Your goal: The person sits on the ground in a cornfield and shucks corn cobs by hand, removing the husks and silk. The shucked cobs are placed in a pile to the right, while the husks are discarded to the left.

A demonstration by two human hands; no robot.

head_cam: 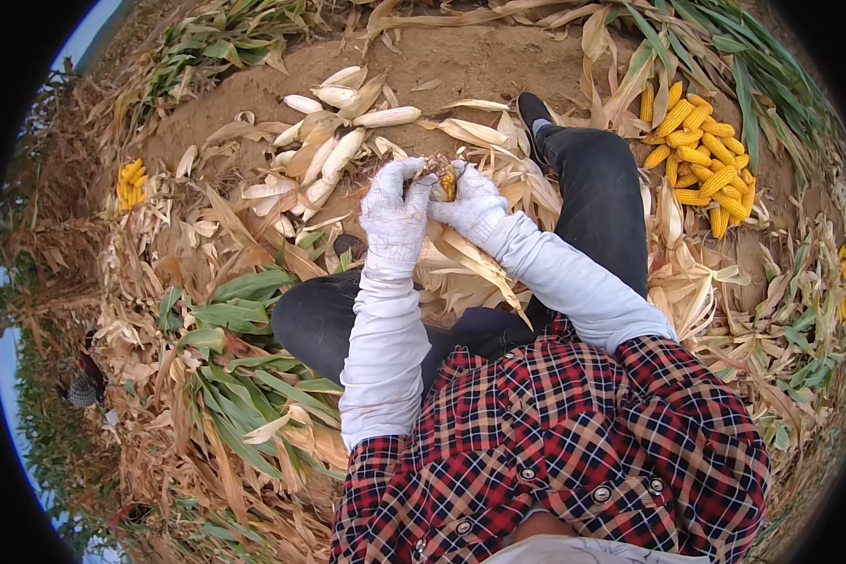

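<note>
Before my chest, both hands in white gloves meet around a partly husked ear of corn [448, 185]. My left hand [395, 211] grips its left side, fingers bent around the brown, ragged tip. On the other side, my right hand [474, 204] holds the ear with the thumb across it. A few yellow kernels show between the hands; the gloves hide the rest. Dry husk leaves [476, 261] hang down below my right hand towards my lap. Just beyond my left hand lies a loose heap of ears in pale husks [331, 155].
Husked yellow ears form a pile [705, 155] right of my bent leg [599, 190]. A smaller yellow pile [132, 185] lies far left. Green-leaved stalks [240, 381] and dry husks litter the left ground. Bare soil [465, 63] shows ahead. A person [84, 384] appears at the left rim.
</note>
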